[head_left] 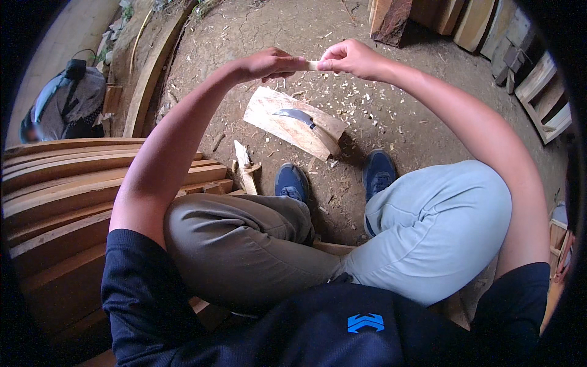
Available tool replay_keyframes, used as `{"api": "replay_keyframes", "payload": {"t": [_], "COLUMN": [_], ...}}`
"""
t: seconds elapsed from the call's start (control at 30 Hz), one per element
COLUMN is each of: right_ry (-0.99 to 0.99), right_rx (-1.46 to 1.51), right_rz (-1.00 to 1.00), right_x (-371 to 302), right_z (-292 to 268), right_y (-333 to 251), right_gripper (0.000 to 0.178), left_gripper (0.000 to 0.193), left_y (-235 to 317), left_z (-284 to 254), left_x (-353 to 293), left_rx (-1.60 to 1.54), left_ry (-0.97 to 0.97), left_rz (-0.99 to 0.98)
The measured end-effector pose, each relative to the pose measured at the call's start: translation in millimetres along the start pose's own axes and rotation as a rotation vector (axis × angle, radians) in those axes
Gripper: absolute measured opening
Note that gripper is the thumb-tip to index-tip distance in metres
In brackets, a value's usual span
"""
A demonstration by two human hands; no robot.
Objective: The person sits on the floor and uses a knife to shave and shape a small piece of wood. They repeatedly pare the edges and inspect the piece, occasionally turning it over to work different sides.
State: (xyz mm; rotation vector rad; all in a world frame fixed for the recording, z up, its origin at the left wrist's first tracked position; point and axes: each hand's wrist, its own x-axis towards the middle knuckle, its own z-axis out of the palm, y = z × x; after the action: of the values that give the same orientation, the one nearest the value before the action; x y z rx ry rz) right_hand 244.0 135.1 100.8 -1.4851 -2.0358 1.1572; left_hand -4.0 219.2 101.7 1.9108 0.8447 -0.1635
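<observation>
Both my arms reach out ahead, and a small pale piece of wood [312, 65] spans the gap between my hands. The fingers of my left hand [273, 63] are closed round its left end. At its right end, my right hand [353, 60] pinches it between thumb and fingers. Below them on the ground lies a flat wooden board [275, 130]. On that board rests a sickle-like knife with a curved metal blade [296, 115] and a wooden handle [326, 139]; neither hand touches it.
Stacked planks [79, 183] rise at my left. Split wood scraps [244, 162] lie by my left shoe [291, 181], and shavings cover the dirt floor [226, 37]. Timber blocks [391, 21] and a wooden frame [550, 101] stand at the far right. Another person [67, 101] is at the far left.
</observation>
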Motion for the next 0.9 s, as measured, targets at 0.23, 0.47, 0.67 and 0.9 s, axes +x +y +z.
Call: {"api": "replay_keyframes", "payload": {"t": [0.23,0.47,0.67,0.9], "right_ry": [0.146,0.171,0.2,0.3], "right_rx": [-0.28,-0.352,-0.426,-0.403], "right_rz": [-0.232,-0.311,-0.283,-0.388], "right_x": [-5.3,-5.5,-15.7,-17.2], "right_z": [5.9,-1.3,-4.4,4.2], "right_y": [2.9,11.4,-5.3,-7.5], "right_gripper": [0.029,0.03,0.018,0.034], "left_gripper": [0.053,0.053,0.047,0.046], "left_y": [12.1,8.5,6.8,23.8], "left_z": [1.4,0.8,-3.3,19.5], "left_x": [-8.2,-8.1,-7.3,-0.2], "left_rx": [0.103,0.052,0.098,0.056], "left_ry": [0.032,0.034,-0.016,-0.042], "left_rz": [0.008,0.0,0.022,-0.002]}}
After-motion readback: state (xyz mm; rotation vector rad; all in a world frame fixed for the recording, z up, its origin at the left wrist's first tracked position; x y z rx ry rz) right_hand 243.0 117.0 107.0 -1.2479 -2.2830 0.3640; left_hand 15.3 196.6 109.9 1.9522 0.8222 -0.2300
